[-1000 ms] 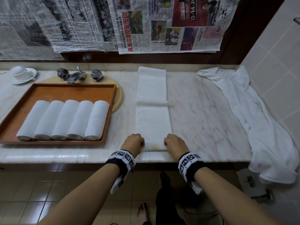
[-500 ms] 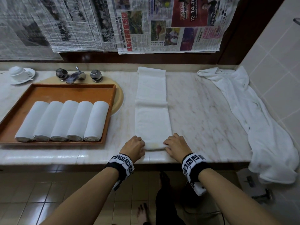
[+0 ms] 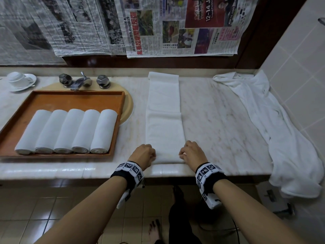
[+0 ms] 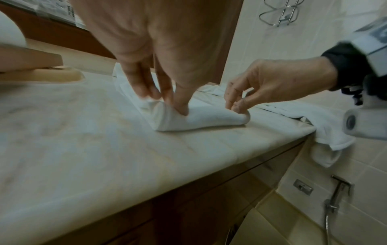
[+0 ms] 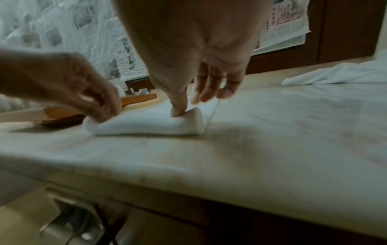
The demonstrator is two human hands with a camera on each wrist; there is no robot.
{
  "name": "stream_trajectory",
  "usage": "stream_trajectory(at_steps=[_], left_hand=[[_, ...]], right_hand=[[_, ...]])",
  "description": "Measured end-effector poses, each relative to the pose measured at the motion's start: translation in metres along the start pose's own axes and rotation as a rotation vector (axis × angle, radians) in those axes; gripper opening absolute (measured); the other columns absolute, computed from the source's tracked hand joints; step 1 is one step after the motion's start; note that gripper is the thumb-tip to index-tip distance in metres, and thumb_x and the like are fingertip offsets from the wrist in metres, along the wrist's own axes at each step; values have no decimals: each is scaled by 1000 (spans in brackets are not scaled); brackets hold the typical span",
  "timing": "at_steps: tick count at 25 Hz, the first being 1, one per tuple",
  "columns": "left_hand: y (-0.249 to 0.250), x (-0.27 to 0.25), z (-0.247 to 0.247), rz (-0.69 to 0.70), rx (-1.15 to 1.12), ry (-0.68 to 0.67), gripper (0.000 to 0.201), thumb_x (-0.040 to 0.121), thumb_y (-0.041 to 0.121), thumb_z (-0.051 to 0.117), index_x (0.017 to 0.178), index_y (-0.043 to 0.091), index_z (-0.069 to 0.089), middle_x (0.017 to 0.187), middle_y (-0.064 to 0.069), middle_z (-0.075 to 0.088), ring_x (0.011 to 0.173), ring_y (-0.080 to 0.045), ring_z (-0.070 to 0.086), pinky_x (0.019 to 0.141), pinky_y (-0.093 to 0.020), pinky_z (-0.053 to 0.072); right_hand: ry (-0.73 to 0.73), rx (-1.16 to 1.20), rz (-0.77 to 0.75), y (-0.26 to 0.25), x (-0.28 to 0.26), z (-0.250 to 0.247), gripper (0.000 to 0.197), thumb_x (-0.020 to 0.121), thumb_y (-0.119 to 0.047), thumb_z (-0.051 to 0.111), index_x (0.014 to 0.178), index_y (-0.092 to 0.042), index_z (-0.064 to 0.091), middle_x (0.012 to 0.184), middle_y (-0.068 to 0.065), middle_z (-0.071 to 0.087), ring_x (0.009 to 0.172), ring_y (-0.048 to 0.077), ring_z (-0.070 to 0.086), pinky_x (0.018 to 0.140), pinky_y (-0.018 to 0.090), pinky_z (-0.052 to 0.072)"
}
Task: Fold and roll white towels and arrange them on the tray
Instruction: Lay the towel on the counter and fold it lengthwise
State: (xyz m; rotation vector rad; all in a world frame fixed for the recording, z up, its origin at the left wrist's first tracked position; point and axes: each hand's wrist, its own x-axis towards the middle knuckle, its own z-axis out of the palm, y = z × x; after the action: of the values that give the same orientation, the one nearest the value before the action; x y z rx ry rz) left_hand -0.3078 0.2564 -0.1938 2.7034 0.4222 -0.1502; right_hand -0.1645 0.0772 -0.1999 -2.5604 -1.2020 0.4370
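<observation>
Marble counter [image 3: 219, 120]: folded white terry towel [image 3: 164, 110] lies as a long strip, near end curled into a small soft roll. Left hand [image 3: 143, 154] and right hand [image 3: 192, 153] pinch its ends. 5 rolled towels [image 3: 68, 132] fill the wooden tray [image 3: 79, 97].

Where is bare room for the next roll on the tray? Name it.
Bare wood lies behind the five rolled towels, up to the tray's far wall. The front row spans the tray. Marble is free between the folded towel and loose towel. Both hands pinch the roll's near end.
</observation>
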Motion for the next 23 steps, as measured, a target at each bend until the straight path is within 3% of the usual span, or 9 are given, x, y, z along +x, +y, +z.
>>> stream_trajectory(at_steps=[3, 6, 8, 11, 13, 15, 17, 19, 23], left_hand=[[9, 4, 6, -31, 58, 28, 18, 90, 6, 58, 102, 13, 70, 102, -4, 63, 94, -24, 58, 81, -32, 48], [11, -1, 19, -27, 54, 64, 19, 87, 3, 55, 95, 8, 72, 98, -7, 62, 89, -28, 59, 76, -38, 51], [10, -9, 26, -18, 54, 92, 13, 82, 11, 62, 88, 4, 71, 92, -9, 63, 87, -28, 59, 69, -41, 53], [11, -9, 28, -14, 80, 79, 22, 79, 21, 69, 93, 4, 69, 96, -9, 64, 94, -26, 57, 73, -40, 54], [12, -3, 21, 3, 132, 69, 21, 85, 19, 63, 99, 5, 68, 101, -10, 64, 98, -29, 57, 81, -39, 49], [12, 0, 17, 16, 232, 63, 21, 90, 21, 55, 104, 9, 66, 105, -7, 62, 100, -28, 56, 87, -38, 40], [12, -3, 16, -8, 298, 30, 22, 92, 21, 50, 110, 14, 61, 109, -3, 60, 104, -25, 53, 91, -38, 33], [8, -8, 15, 9, 312, -9, 25, 92, 18, 49, 115, 17, 58, 110, -1, 59, 104, -23, 53, 91, -38, 30], [2, -12, 7, 44, 176, -44, 21, 98, 24, 48, 119, 23, 52, 108, 4, 65, 99, -19, 58, 91, -36, 27]], right_hand=[[96, -26, -127, -7, -4, 18, 14, 73, 7, 68, 75, -7, 67, 81, 7, 59, 75, 27, 60, 56, 29, 44], [92, -15, -191, -10, -11, 20, 9, 67, -5, 74, 70, -8, 66, 73, 4, 61, 71, 25, 61, 54, 28, 51], [49, -1, -233, -9, -16, 18, 24, 57, -18, 83, 72, -11, 65, 74, 1, 61, 73, 20, 61, 55, 24, 52], [41, 11, -247, -6, -12, 19, 34, 51, -10, 88, 75, -11, 65, 76, 1, 61, 74, 22, 61, 54, 27, 55], [62, 4, -257, -4, -8, 18, 29, 54, -5, 85, 76, -9, 67, 76, 3, 63, 74, 25, 61, 55, 32, 56], [46, -53, -258, -4, -4, 11, 21, 69, -8, 78, 88, -7, 69, 85, 7, 66, 84, 30, 61, 68, 37, 54], [-60, -166, -235, -6, -2, 1, 23, 90, -20, 60, 111, -11, 66, 107, 4, 65, 106, 27, 53, 86, 40, 41], [-161, -185, -201, -7, -5, -7, 27, 98, -24, 48, 121, -17, 60, 117, -1, 61, 115, 20, 46, 94, 41, 32], [-243, 124, -45, -5, -11, -14, 16, 92, -22, 59, 108, -22, 61, 100, -4, 65, 97, 15, 56, 96, 36, 39]])
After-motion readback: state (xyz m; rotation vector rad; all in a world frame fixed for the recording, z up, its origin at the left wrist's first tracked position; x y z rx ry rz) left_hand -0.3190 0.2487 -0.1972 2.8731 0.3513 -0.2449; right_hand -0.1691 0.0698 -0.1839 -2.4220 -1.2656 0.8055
